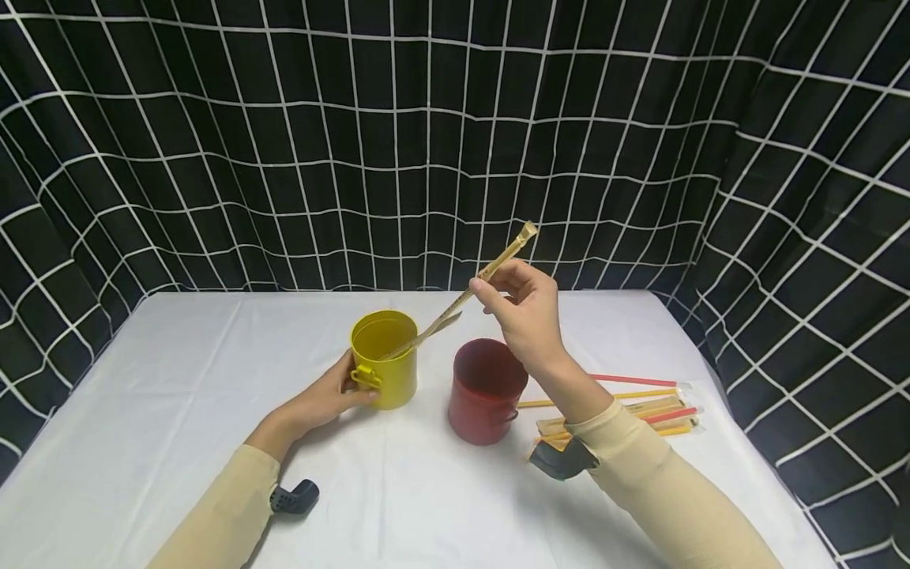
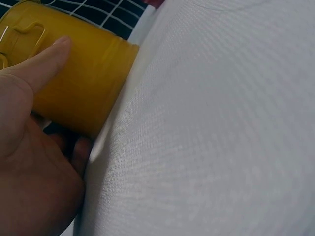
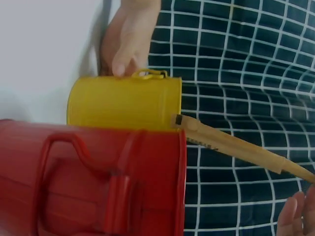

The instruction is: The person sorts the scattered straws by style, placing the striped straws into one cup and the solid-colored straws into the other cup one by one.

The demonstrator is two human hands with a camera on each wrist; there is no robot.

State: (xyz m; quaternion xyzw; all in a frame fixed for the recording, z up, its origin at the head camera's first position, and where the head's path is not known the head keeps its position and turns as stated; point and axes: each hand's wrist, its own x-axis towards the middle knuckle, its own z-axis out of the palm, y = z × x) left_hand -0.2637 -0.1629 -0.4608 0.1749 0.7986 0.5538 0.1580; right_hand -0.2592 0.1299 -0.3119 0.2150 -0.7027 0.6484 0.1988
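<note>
A small yellow bucket [image 1: 401, 379] stands upright on the white table. My left hand [image 1: 330, 399] grips its left side, and the left wrist view shows the thumb [image 2: 47, 61] lying along the wall below the handle. My right hand [image 1: 529, 308] pinches a paper-wrapped straw [image 1: 508, 251] between thumb and fingers. That straw slants down to the left, its lower end inside the yellow bucket. Another paper-wrapped straw [image 1: 448, 322] leans out over the same rim. Right of it, under my right hand, stands a red bucket [image 1: 479, 407], also visible up close in the right wrist view.
Right of the red bucket, partly behind my right forearm, lie several straws: red straws [image 1: 640, 381], yellow straws [image 1: 643, 393] and paper-wrapped ones [image 1: 657, 406]. A black curtain [image 1: 405, 142] with a white grid hangs behind the table [image 1: 199, 379] and along its sides.
</note>
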